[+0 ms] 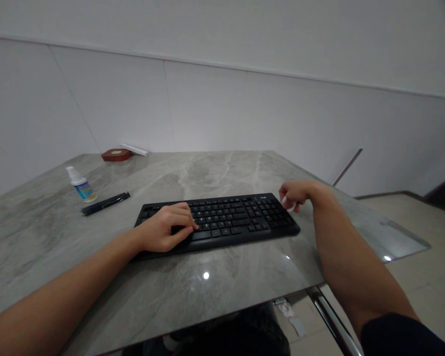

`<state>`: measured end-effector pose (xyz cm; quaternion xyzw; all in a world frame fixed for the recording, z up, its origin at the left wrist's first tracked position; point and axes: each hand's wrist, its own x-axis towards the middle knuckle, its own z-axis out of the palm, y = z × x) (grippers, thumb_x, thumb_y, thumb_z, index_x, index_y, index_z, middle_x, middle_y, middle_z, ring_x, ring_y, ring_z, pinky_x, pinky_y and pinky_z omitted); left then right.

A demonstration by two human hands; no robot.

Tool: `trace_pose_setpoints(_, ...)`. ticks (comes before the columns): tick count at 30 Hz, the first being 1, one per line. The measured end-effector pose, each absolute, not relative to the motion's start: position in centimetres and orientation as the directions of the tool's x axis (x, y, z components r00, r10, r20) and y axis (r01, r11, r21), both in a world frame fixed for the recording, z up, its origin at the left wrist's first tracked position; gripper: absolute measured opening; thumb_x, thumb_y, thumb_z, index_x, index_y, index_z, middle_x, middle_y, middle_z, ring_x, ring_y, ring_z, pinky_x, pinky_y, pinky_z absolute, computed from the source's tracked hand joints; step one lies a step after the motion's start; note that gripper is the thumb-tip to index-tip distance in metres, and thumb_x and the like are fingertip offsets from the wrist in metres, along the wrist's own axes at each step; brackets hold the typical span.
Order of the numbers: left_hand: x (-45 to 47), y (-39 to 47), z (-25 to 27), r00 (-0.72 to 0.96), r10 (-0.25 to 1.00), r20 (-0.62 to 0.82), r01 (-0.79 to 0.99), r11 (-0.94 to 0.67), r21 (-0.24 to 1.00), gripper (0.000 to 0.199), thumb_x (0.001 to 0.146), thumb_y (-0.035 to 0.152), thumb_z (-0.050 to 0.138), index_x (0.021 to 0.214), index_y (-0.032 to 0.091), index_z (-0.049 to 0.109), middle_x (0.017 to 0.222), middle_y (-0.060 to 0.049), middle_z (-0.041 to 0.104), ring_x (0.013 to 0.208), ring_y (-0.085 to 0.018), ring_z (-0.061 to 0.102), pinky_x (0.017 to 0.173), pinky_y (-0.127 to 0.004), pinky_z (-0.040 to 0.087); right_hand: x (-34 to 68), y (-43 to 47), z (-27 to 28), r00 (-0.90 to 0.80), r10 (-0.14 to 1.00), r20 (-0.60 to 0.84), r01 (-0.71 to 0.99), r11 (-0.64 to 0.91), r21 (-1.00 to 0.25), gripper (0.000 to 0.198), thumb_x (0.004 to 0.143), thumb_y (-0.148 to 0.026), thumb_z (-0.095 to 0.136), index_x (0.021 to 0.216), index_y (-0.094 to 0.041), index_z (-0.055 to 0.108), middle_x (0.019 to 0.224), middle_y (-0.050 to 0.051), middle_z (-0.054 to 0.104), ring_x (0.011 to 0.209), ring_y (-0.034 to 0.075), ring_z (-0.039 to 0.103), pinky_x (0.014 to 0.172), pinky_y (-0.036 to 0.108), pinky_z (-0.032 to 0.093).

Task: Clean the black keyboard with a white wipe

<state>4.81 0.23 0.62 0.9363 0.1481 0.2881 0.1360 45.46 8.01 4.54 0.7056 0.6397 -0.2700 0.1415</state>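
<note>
I see keyboard (226, 217) under left hand (168, 225), loosely spread, touching; long axis runs thence toward right hand (294, 193), just beside far end, pinching small white thing (284, 200).

My right sleeve (391, 336): plain, dark, near-black with a bluish cast; hem curves across close to the elbow. Below it, my right forearm (346, 247) bare, tapering to a narrow wrist. My left forearm (77, 284) bare along all the visible length. Left hand (166, 227) and right hand (294, 193) bare too. Dark clothing (244, 333) at my lap, details lost in shadow.
</note>
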Motion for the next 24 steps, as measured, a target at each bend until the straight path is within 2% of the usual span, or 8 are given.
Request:
trace_pose_setpoints(4,4.8,0.2,0.5,0.787,0.359,0.502,0.198,-0.917,0.346,0.021,0.093,0.014,0.051,0.087,0.015,0.071,0.080,-0.008,0.072,0.076,-0.019,0.064,0.075,-0.034,0.053,44.3,7.7,4.9,-0.021,0.861,-0.508,0.972,-0.102,-0.212,0.020,0.070,-0.020,0.073,0.083,-0.015,0.058,0.082,0.005,0.071,0.069,0.018,0.071,0.051,0.021,0.039)
trace_pose_setpoints(11,4.8,0.3,0.5,0.789,0.348,0.507,0.184,-0.921,0.344,0.020,0.092,0.012,0.052,0.087,0.015,0.071,0.082,-0.008,0.073,0.077,-0.019,0.062,0.074,-0.033,0.052,43.7,7.3,5.0,-0.046,0.791,-0.611,0.976,-0.094,-0.195,0.019,0.065,-0.014,0.073,0.080,-0.016,0.060,0.070,0.002,0.068,0.067,0.019,0.070,0.052,0.023,0.040)
trace_pose_setpoints(17,4.7,0.2,0.6,0.794,0.356,0.493,0.194,-0.917,0.350,0.019,0.091,0.010,0.053,0.089,0.015,0.071,0.082,-0.008,0.072,0.078,-0.019,0.062,0.075,-0.033,0.052,43.0,7.5,4.8,-0.019,0.899,-0.438,0.984,-0.061,-0.167,0.011,0.073,-0.011,0.067,0.082,-0.014,0.062,0.077,0.004,0.070,0.066,0.017,0.069,0.052,0.023,0.043)
trace_pose_setpoints(21,4.7,0.3,0.6,0.792,0.357,0.495,0.198,-0.918,0.345,0.019,0.091,0.011,0.053,0.088,0.015,0.071,0.081,-0.008,0.072,0.078,-0.020,0.062,0.074,-0.033,0.052,43.5,7.4,4.8,-0.014,0.818,-0.576,0.978,-0.108,-0.177,0.013,0.070,-0.011,0.071,0.080,-0.014,0.063,0.074,0.003,0.069,0.062,0.017,0.069,0.052,0.023,0.043)
trace_pose_setpoints(24,4.7,0.3,0.5,0.793,0.355,0.494,0.194,-0.917,0.348,0.019,0.091,0.011,0.053,0.088,0.014,0.071,0.082,-0.008,0.072,0.078,-0.020,0.062,0.075,-0.033,0.051,43.5,7.5,4.7,0.008,0.845,-0.535,0.972,-0.132,-0.193,0.013,0.070,-0.012,0.072,0.079,-0.014,0.062,0.075,0.003,0.070,0.062,0.017,0.069,0.055,0.025,0.046)
